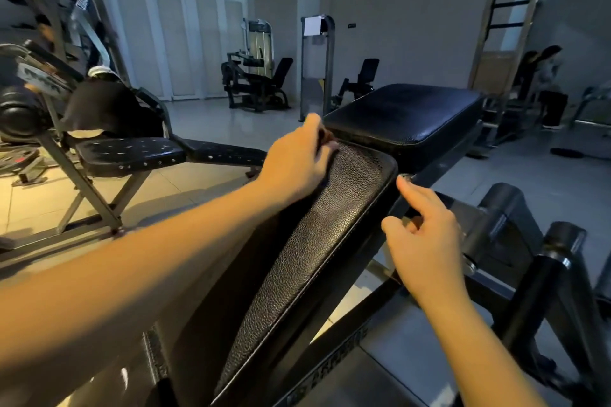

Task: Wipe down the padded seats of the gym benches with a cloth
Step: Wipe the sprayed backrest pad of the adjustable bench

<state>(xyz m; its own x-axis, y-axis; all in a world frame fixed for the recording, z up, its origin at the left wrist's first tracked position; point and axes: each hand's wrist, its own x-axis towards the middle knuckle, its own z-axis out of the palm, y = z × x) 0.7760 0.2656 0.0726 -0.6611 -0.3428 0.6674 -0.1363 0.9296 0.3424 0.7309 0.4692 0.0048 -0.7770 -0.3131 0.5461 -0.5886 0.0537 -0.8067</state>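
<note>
A black padded back pad (314, 258) rises tilted from the bottom centre toward a flat black seat pad (406, 112) beyond it. My left hand (297, 158) lies blurred on the back pad's upper left corner. Its fingers are curled over a small dark piece of cloth (320, 139) that shows only between thumb and fingers. My right hand (426, 235) hovers to the right of the pad and holds nothing. Its index finger points at the bench's black frame bar (429, 175) and its other fingers are loosely bent.
Another black bench (132, 152) on a grey frame stands to the left, with a person lying on it. Black roller posts (562, 241) rise on the right. Weight machines (254, 82) line the far wall, and two people stand at the far right (545, 76). Tiled floor (205, 119) lies between.
</note>
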